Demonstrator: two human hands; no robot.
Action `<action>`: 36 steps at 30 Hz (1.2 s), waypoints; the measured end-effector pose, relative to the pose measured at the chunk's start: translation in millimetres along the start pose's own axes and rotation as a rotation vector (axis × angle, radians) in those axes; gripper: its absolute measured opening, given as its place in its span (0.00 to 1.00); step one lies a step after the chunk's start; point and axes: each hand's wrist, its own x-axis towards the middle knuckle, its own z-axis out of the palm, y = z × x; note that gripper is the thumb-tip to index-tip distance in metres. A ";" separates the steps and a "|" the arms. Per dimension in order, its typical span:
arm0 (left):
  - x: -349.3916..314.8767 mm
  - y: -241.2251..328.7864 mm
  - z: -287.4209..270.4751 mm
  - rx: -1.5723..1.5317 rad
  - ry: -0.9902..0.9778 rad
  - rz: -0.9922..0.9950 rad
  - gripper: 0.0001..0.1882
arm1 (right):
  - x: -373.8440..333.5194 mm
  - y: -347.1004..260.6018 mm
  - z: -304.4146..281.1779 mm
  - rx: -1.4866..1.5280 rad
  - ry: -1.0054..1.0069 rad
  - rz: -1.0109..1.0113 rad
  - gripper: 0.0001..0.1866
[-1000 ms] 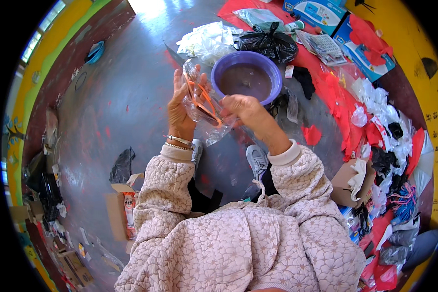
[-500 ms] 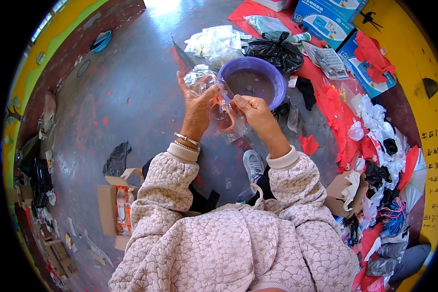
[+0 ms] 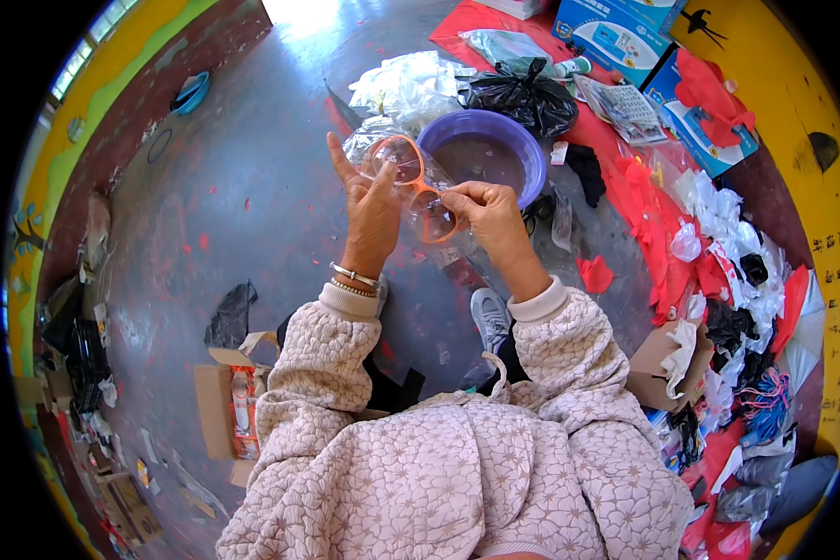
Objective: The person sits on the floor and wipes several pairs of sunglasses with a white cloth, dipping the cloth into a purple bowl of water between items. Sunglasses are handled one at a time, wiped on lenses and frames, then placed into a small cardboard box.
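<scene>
Up go the cues: holding orange glasses (image 3: 416,183) aloft in left hand (image 3: 371,219) and right hand (image 3: 497,219), above the floor (image 3: 271,201), out beyond the left edge of the red sheet (image 3: 658,247), near the purple basin (image 3: 533,168)! Gripping with left thumb over the frame, with forefinger stretched free; pinching the lower rim between right thumb and forefinger, perhaps with clear wrapper (image 3: 369,131) caught too, impossible to tell. Seemingly steadying glasses against plastic; next, probably calling for firm left support, a fine right pinch, no twisting.
</scene>
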 end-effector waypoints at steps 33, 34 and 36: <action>-4.2 -21.3 -14.3 -0.220 -0.105 -0.337 0.21 | -8.2 3.4 13.9 0.123 0.069 -0.059 0.08; -3.8 -20.5 -15.2 -0.197 -0.096 -0.344 0.21 | -7.2 4.7 12.4 0.184 0.054 -0.013 0.07; -3.4 -18.9 -16.8 -0.152 -0.072 -0.364 0.21 | -4.3 9.0 9.8 0.308 0.026 0.086 0.06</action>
